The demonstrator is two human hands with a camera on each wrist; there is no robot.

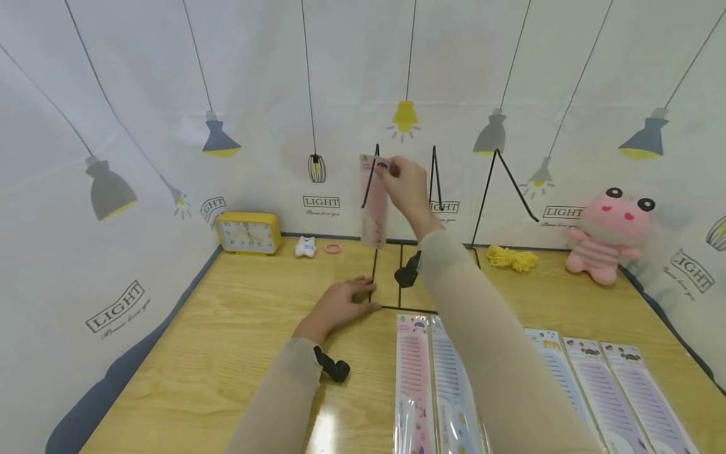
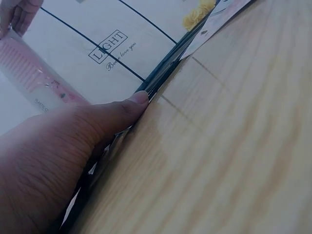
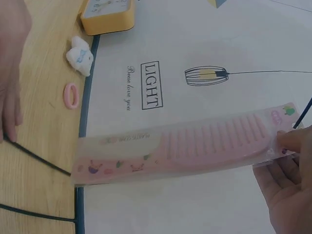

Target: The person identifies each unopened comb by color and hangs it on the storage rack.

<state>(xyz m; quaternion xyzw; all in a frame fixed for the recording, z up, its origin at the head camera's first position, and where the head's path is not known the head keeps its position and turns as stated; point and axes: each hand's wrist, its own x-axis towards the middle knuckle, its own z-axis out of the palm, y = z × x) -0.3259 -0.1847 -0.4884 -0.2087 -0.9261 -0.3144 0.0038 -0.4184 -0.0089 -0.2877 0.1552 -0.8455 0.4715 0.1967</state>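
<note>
A pink comb in a clear package hangs upright from my right hand, whose thumb and fingers pinch its top end. A prong of the black wire rack crosses in front of the package. In the right wrist view the prong meets the package's top end near its hole; I cannot tell whether it passes through. My left hand rests on the rack's base on the table, fingers and thumb stretched out. In the left wrist view its thumb presses on the black wire.
Several packaged combs, including a pink one and a purple one, lie at the front right. Along the back stand a yellow clock, a small white figure, a pink ring, yellow cord and a pink plush toy.
</note>
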